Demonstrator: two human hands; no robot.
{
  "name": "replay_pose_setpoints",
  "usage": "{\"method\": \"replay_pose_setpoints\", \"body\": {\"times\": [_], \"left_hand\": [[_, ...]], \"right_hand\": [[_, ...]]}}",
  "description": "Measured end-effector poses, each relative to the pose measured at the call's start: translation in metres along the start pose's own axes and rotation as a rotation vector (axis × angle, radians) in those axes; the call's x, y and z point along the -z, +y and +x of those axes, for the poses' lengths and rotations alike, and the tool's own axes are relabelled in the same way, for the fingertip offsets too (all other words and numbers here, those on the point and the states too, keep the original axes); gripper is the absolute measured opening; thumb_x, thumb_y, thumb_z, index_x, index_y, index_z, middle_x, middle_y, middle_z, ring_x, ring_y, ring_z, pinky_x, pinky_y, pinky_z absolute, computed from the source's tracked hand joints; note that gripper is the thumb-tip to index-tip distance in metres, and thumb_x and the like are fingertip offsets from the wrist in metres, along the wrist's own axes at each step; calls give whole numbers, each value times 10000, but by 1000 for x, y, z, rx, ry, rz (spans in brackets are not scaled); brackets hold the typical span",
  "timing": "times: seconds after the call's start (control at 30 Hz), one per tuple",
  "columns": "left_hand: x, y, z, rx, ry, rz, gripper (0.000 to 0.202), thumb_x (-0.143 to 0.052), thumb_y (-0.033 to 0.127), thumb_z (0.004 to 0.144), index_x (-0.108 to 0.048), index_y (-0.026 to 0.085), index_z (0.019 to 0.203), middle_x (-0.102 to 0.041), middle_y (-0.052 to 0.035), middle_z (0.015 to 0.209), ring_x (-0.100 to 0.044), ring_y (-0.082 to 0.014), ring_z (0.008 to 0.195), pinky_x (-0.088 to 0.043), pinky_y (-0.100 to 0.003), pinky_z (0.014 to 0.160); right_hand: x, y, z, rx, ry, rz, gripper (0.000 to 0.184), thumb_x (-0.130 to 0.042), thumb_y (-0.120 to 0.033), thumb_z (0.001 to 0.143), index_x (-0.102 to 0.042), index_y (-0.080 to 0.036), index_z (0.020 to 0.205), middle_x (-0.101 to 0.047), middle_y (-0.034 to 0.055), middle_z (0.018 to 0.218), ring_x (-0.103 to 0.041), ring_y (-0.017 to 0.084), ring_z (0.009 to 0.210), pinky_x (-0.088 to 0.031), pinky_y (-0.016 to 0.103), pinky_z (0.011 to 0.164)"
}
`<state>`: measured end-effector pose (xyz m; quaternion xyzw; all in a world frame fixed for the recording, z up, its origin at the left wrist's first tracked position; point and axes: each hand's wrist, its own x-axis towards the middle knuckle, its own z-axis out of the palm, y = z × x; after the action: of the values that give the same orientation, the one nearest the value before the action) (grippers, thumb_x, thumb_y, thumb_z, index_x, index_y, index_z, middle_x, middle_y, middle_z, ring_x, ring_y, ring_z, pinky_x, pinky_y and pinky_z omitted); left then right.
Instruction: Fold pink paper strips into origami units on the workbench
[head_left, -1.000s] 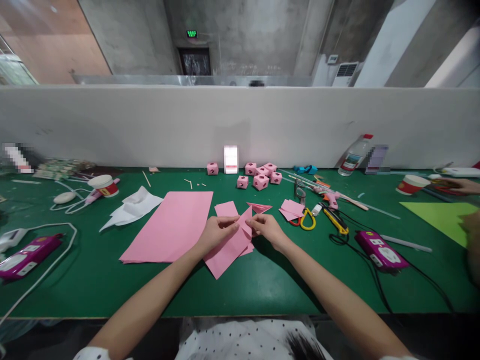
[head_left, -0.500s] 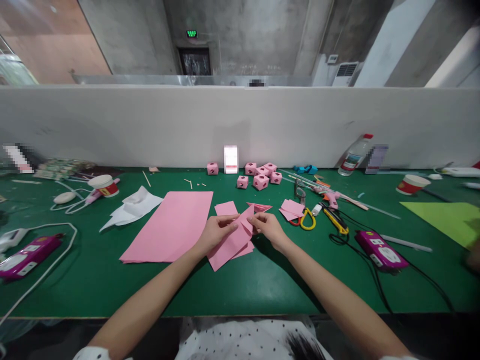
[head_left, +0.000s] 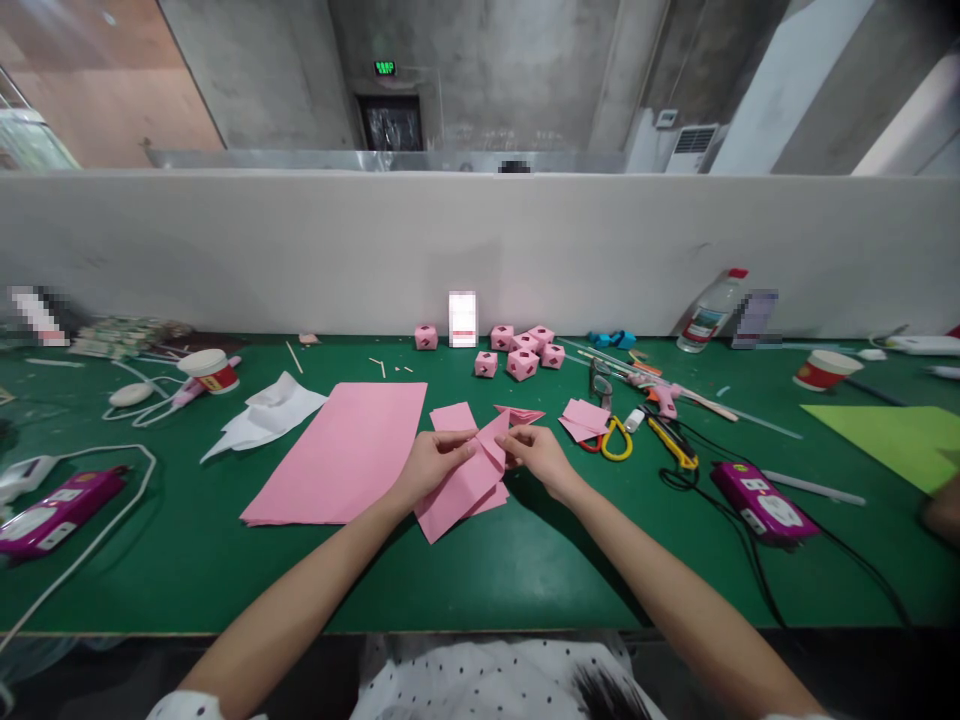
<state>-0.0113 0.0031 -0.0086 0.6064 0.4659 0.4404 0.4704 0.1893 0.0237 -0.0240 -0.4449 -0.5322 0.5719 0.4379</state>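
My left hand (head_left: 429,463) and my right hand (head_left: 538,455) both pinch one folded pink paper piece (head_left: 466,482) just above the green table (head_left: 480,570), the fingertips meeting at its upper corner. A stack of large pink sheets (head_left: 341,452) lies to the left of my left hand. Smaller pink squares (head_left: 452,416) and a folded pink triangle (head_left: 519,412) lie just behind the hands. More cut pink squares (head_left: 585,417) rest to the right. Several finished pink paper cubes (head_left: 520,352) stand at the back by the white partition.
Yellow-handled scissors (head_left: 615,440), a glue gun (head_left: 660,395), a yellow cutter (head_left: 673,442) and a magenta power strip (head_left: 761,500) lie at the right. White paper (head_left: 266,412), a red cup (head_left: 210,370) and another power strip (head_left: 56,512) are left. Green paper (head_left: 892,435) and another person's hand (head_left: 943,510) are far right.
The lower corner of the pink piece has drawn up and inward under my hands. The other person's hand at the far right pulled back from the red cup toward the table edge.
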Motion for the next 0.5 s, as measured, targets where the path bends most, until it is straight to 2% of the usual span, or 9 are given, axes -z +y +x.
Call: {"method": "replay_pose_setpoints", "body": {"times": [0.17,0.27,0.4,0.5], "left_hand": [[-3,-2,-2,-73,37,41,343,-704,378,751,-738,153,1007,-732,-106,1037,-672,-247,957,-525,-334,833],[-5,-2,-3,-69,56,10,318,-706,374,748,-732,152,974,-741,-95,983,-679,-221,892,-526,-304,787],[-5,1,-2,-31,56,20,285,-718,364,729,-744,136,897,-750,-95,912,-685,-224,853,-523,-304,778],[-5,4,-2,-21,43,19,293,-713,367,732,-754,139,912,-749,-101,957,-684,-242,901,-520,-319,811]], "right_hand": [[-1,-3,-2,12,37,-65,386,-755,-511,647,-682,-139,715,-629,6,583,-562,115,517,-462,236,518],[-3,-5,-3,33,25,-97,374,-756,-505,647,-674,-145,701,-607,-1,559,-542,109,503,-434,225,497],[-5,-7,-5,31,18,-118,366,-755,-504,648,-667,-151,688,-593,-3,554,-534,107,501,-434,226,496],[-6,-7,-6,27,16,-114,367,-752,-505,654,-669,-149,691,-590,-4,559,-533,105,506,-436,225,501]]}}
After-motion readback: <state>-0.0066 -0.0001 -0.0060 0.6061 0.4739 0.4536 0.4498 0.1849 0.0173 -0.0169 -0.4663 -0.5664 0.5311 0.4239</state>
